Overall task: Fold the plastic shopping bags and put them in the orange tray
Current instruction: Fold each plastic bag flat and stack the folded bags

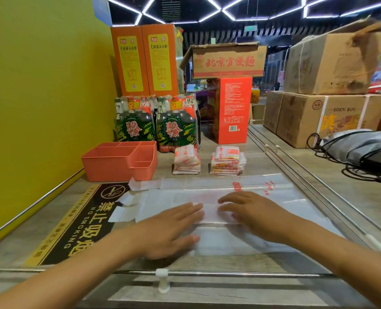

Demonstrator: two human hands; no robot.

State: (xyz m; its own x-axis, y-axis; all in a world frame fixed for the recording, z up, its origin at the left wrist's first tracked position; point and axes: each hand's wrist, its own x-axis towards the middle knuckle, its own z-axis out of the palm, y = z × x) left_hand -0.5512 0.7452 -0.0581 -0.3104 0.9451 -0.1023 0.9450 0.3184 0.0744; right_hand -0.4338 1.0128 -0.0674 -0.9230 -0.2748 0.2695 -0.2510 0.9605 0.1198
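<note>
Both hands lie flat on a clear plastic bag (207, 197) spread across the worktop (263, 157). The left hand (169, 228) has its fingers straight and slightly spread, palm down, pressing the bag's near middle part. The right hand (252, 210) lies just beside it, also palm down with straight fingers, pressing the same bag; the fingertips of the two hands nearly meet over a folded strip of the plastic. The bag carries red print near its far edge, beyond the right hand, and its handles stick out to the left of the left hand, over a black no-smoking sign (78, 224) stuck on the worktop.

Beyond the left hand and a little to its left stands the orange tray (109, 166), just past the bag's far left corner. The tray has several compartments, and what shows of their insides holds nothing.

Straight beyond the hands, past the bag's far edge, sit two stacks of folded bags: the left stack (186, 160) and the right stack (227, 161), standing on the worktop a little apart, outside the tray.

Farther beyond the left hand stand two packs of dark bottles (156, 123), with tall orange boxes (145, 61) behind them against the yellow wall (40, 97). Farther beyond the right hand stands a red box (234, 110) with a cardboard box (227, 61) on top. Well to the right of the right hand lies a grey bag (361, 148) with black cords, with cardboard cartons (318, 117) stacked behind it.
</note>
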